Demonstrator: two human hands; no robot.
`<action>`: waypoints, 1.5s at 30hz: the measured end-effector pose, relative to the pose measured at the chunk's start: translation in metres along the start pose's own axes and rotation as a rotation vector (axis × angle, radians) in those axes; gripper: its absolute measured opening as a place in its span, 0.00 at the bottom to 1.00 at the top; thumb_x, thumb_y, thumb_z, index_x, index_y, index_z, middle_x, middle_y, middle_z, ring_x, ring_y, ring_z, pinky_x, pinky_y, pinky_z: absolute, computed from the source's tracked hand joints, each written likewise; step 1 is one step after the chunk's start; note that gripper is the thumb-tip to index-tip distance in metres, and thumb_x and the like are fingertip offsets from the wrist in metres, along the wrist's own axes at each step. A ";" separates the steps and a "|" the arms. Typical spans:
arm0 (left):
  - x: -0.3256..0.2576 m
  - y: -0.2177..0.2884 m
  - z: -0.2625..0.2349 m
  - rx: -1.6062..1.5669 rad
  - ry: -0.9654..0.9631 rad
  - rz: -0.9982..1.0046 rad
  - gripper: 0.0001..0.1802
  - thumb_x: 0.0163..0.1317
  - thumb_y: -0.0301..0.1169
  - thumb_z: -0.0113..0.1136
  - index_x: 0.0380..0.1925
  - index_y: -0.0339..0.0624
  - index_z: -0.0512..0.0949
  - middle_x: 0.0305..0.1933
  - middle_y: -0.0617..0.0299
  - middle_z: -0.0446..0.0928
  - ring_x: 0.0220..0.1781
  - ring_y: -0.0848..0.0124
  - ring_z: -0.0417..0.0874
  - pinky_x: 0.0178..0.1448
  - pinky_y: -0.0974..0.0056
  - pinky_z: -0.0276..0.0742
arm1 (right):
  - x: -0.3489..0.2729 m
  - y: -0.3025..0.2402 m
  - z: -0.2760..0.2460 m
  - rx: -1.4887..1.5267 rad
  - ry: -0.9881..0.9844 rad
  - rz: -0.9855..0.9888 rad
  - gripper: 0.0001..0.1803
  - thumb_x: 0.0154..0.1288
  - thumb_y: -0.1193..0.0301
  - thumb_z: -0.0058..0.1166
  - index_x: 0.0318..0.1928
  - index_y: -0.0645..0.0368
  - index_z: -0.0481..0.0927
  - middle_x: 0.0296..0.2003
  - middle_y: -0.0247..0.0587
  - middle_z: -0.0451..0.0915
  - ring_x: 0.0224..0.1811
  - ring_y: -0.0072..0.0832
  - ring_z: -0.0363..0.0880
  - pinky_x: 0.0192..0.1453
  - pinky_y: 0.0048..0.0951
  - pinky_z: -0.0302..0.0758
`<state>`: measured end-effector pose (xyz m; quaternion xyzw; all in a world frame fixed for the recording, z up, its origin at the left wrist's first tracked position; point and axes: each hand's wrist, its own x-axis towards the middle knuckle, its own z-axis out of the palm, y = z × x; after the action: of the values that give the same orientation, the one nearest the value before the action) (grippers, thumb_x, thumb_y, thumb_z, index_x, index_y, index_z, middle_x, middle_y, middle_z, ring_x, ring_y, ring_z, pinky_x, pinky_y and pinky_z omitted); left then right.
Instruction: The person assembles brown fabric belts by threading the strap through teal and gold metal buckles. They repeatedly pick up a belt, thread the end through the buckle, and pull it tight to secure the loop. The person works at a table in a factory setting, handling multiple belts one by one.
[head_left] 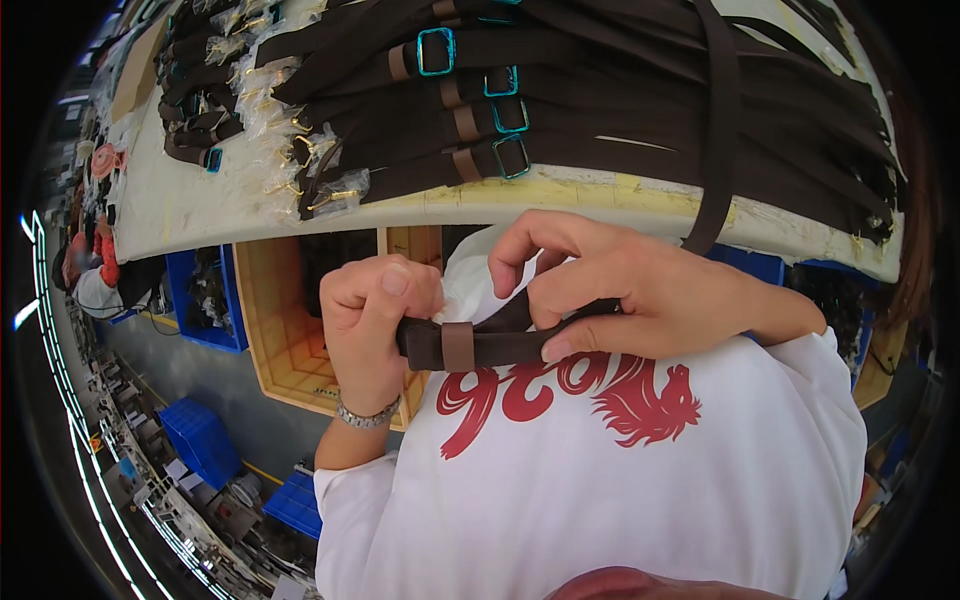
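In front of my chest, a dark brown webbing strap [515, 348] is held folded over into a loop, with a lighter brown keeper band [458, 346] around it near its left end. My left hand [375, 305], a metal watch on its wrist, is closed around that end, fingers curled in. My right hand [640, 285] pinches the strap farther right between thumb and fingers, its index finger bent into the fold. A long strap [718, 150] hangs over the table's front edge and passes behind my right hand; whether it is the same strap I cannot tell.
Many dark straps [640, 110] lie across the pale table [400, 212], with blue-filmed buckles [510, 115] and plastic-wrapped gold hooks [300, 150]. Below the near edge stand a wooden crate [270, 345] and a blue bin [238, 300]. Another person [100, 285] is at far left.
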<state>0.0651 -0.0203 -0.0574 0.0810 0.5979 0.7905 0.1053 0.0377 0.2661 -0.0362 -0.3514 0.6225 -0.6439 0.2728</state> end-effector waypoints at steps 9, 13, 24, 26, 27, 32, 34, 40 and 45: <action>-0.005 -0.004 -0.051 0.443 0.161 0.050 0.24 0.79 0.29 0.64 0.21 0.36 0.68 0.21 0.67 0.63 0.24 0.76 0.59 0.29 0.64 0.54 | -0.022 0.004 -0.027 0.096 -0.268 -0.096 0.09 0.70 0.74 0.71 0.34 0.62 0.83 0.65 0.63 0.76 0.53 0.48 0.83 0.57 0.41 0.80; -0.006 -0.009 -0.049 0.556 -0.098 -0.051 0.21 0.72 0.40 0.74 0.32 0.33 0.79 0.29 0.63 0.77 0.30 0.72 0.75 0.35 0.64 0.70 | -0.026 0.008 -0.016 0.048 -0.211 -0.140 0.09 0.69 0.72 0.72 0.36 0.61 0.84 0.64 0.59 0.78 0.43 0.46 0.82 0.48 0.40 0.81; 0.023 0.003 0.002 0.258 -0.444 -0.194 0.18 0.57 0.30 0.83 0.41 0.29 0.86 0.39 0.56 0.88 0.43 0.65 0.87 0.51 0.61 0.79 | -0.012 0.006 -0.005 -0.058 0.064 0.109 0.11 0.71 0.68 0.63 0.42 0.62 0.76 0.37 0.40 0.79 0.40 0.36 0.78 0.45 0.36 0.75; 0.019 -0.003 0.005 0.092 -0.371 -0.242 0.15 0.58 0.27 0.81 0.41 0.30 0.87 0.38 0.57 0.88 0.44 0.66 0.86 0.52 0.62 0.79 | -0.008 0.006 -0.007 -0.100 0.056 0.132 0.12 0.72 0.67 0.63 0.42 0.61 0.76 0.37 0.39 0.80 0.39 0.33 0.78 0.43 0.34 0.75; 0.016 -0.005 0.007 0.032 -0.322 -0.283 0.15 0.58 0.26 0.81 0.41 0.30 0.87 0.39 0.57 0.88 0.45 0.66 0.87 0.53 0.62 0.79 | -0.006 0.006 -0.008 -0.021 0.044 0.156 0.13 0.73 0.65 0.63 0.44 0.61 0.76 0.38 0.38 0.81 0.39 0.31 0.79 0.43 0.33 0.75; 0.020 -0.006 -0.014 -0.107 -0.339 -0.296 0.15 0.61 0.28 0.80 0.39 0.27 0.87 0.41 0.50 0.87 0.45 0.61 0.86 0.57 0.57 0.80 | 0.010 0.003 -0.015 0.590 -0.091 0.345 0.23 0.79 0.53 0.65 0.52 0.63 0.78 0.42 0.36 0.86 0.40 0.22 0.83 0.44 0.25 0.77; 0.029 -0.009 -0.017 -0.217 -0.403 -0.248 0.15 0.65 0.31 0.77 0.39 0.26 0.86 0.42 0.49 0.87 0.46 0.59 0.86 0.57 0.55 0.80 | 0.016 0.002 -0.023 0.610 -0.255 0.408 0.25 0.81 0.51 0.63 0.54 0.65 0.80 0.41 0.37 0.87 0.40 0.21 0.86 0.44 0.23 0.78; 0.055 0.038 -0.003 0.343 -0.424 0.005 0.31 0.77 0.54 0.63 0.50 0.29 0.84 0.47 0.44 0.87 0.49 0.49 0.88 0.61 0.49 0.80 | 0.021 -0.026 -0.027 0.434 -0.256 0.681 0.21 0.86 0.58 0.58 0.38 0.63 0.86 0.25 0.27 0.81 0.21 0.11 0.70 0.27 0.21 0.65; 0.060 0.074 0.039 1.031 -0.844 0.352 0.38 0.56 0.52 0.80 0.53 0.28 0.81 0.52 0.48 0.86 0.53 0.48 0.88 0.60 0.50 0.83 | 0.011 -0.040 -0.011 0.494 -0.103 0.691 0.21 0.83 0.62 0.57 0.32 0.64 0.84 0.22 0.33 0.80 0.19 0.15 0.72 0.25 0.24 0.69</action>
<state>0.0118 0.0118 0.0246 0.5176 0.7833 0.3112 0.1474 0.0256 0.2676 0.0052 -0.0782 0.5163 -0.6260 0.5792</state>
